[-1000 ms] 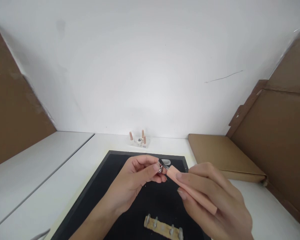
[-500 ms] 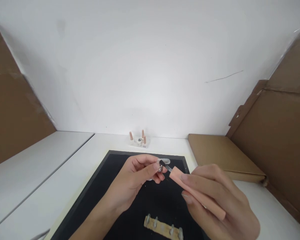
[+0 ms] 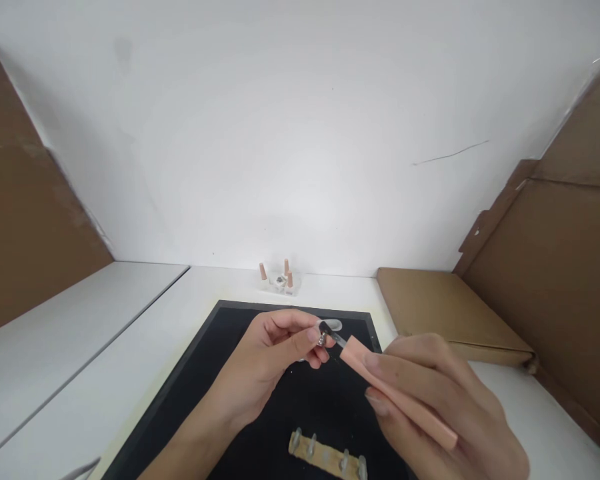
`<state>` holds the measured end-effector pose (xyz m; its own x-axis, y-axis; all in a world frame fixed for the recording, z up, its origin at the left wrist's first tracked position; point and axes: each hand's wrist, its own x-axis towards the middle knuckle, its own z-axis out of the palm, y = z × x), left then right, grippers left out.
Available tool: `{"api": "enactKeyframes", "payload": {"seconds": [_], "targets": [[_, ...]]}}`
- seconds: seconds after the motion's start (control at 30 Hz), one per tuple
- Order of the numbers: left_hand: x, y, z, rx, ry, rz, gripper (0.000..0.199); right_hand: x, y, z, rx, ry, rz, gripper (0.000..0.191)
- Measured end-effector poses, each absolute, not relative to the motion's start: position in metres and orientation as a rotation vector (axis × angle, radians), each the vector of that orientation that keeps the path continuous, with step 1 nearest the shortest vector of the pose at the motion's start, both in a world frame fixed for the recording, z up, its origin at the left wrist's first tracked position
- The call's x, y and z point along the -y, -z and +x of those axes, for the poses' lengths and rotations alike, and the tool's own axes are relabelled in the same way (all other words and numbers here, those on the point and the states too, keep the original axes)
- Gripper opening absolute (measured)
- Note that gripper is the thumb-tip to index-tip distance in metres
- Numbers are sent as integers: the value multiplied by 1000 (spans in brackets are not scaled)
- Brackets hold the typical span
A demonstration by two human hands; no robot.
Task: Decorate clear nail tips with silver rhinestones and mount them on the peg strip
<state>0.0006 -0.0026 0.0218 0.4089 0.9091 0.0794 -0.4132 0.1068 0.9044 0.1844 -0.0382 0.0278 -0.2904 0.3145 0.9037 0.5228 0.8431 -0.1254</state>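
My left hand (image 3: pixel 275 350) is closed in a pinch on a clear false nail (image 3: pixel 333 325), held above the black mat. A small shiny metal piece (image 3: pixel 322 339) shows by its fingertips; whether it is joined to the nail I cannot tell. My right hand (image 3: pixel 440 400) grips a nail polish brush (image 3: pixel 400 392) by its long pink cap. The brush's dark bristles are at the near end of the nail, close to the left fingertips. Below the hands, a tan strip (image 3: pixel 327 456) carries several clear nail tips standing upright.
A black mat (image 3: pixel 325 407) lies on the white table (image 3: pixel 145 313). Behind it stands a clear tray (image 3: pixel 265 289) with pink-capped bottles (image 3: pixel 290 280). A flat cardboard box (image 3: pixel 430 300) sits at the right. Cardboard panels flank both sides, and a white wall rises behind.
My right hand has shifted slightly right and down with the brush. The bristles stay at the nail, and my left hand is almost still.
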Motion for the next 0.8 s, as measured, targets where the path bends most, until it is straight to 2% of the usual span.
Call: {"api": "enactKeyframes", "payload": {"seconds": [0.27, 0.8], "targets": [[2, -20, 1, -619, -1086, 1008, 16, 39, -27, 183, 1910, 137, -645, 26], [0, -17, -3, -603, -1089, 1001, 13, 39, -24, 183, 1891, 258, -651, 25]]}}
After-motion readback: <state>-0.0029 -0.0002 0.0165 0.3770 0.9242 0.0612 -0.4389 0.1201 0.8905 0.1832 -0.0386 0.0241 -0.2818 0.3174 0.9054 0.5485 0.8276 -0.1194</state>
